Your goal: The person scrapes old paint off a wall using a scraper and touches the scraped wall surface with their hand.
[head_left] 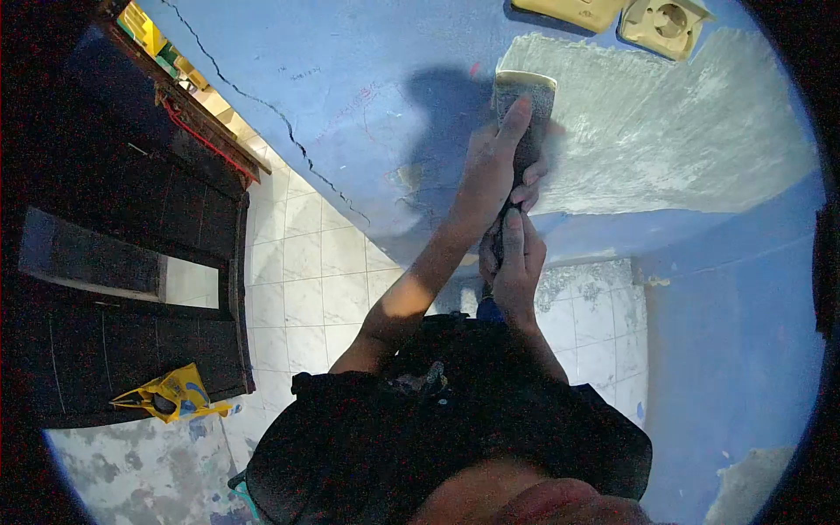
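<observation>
Both my hands are closed around a long, dark, dusty hand tool (531,105) with a broad, pale-edged head; its exact kind is not clear. My left hand (493,171) grips the upper part, thumb stretched along it towards the head. Lower down, my right hand (518,254) wraps the narrower end. The head is at the left edge of a rough grey-white patch (656,131) on the blue wall (350,79). Whether it touches the wall I cannot tell. Dust coats my fingers.
Two cream electrical fittings, a socket (669,22) and another box (573,10), are above the patch. A crack (289,131) runs down the wall. A dark door (131,227) with a yellow bag (175,394) is on the left. Pale tiles (302,280) cover the floor.
</observation>
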`<state>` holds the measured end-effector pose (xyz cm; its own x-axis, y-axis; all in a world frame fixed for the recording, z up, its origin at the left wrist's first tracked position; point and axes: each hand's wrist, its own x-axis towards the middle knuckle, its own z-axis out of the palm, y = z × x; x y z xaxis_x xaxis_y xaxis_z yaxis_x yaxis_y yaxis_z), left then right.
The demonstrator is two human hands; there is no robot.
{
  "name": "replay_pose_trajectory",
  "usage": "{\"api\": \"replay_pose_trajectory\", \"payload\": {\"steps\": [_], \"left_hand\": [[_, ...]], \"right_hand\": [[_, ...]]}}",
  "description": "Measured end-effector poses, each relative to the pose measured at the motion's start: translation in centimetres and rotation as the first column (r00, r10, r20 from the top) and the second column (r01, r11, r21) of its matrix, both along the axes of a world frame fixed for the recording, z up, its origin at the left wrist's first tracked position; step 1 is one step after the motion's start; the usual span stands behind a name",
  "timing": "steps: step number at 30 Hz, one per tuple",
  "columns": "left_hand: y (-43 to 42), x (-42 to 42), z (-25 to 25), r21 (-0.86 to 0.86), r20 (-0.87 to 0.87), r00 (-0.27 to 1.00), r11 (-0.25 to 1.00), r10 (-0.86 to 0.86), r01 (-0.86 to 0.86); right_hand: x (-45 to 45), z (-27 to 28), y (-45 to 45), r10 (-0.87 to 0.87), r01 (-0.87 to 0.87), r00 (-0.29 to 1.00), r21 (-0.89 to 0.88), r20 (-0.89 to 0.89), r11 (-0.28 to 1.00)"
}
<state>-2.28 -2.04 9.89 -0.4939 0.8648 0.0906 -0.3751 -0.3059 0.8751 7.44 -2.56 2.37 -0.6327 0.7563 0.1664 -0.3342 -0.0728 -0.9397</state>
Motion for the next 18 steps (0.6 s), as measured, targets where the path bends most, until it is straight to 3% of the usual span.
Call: {"api": "replay_pose_trajectory", "payload": {"steps": [10, 14, 18], "left_hand": [[0.1, 0.8, 0.5, -0.064, -0.024, 0.996, 0.994, 0.086, -0.087], [-0.5, 0.4, 2.1, -0.056, -0.011, 0.999, 0.998, 0.032, -0.033], [-0.6, 0.4, 0.9, -0.081, -0.027, 0.999, 0.996, 0.041, -0.043]], "right_hand": [[0.3, 0.9, 0.0, -0.065, 0.064, 0.998, 0.047, 0.015, 0.997], [0.0, 3.4, -1.1, -0.111, 0.108, 0.993, 0.069, 0.045, 0.992], [-0.2, 0.6, -0.4, -0.062, 0.058, 0.997, 0.068, 0.048, 0.996]]}}
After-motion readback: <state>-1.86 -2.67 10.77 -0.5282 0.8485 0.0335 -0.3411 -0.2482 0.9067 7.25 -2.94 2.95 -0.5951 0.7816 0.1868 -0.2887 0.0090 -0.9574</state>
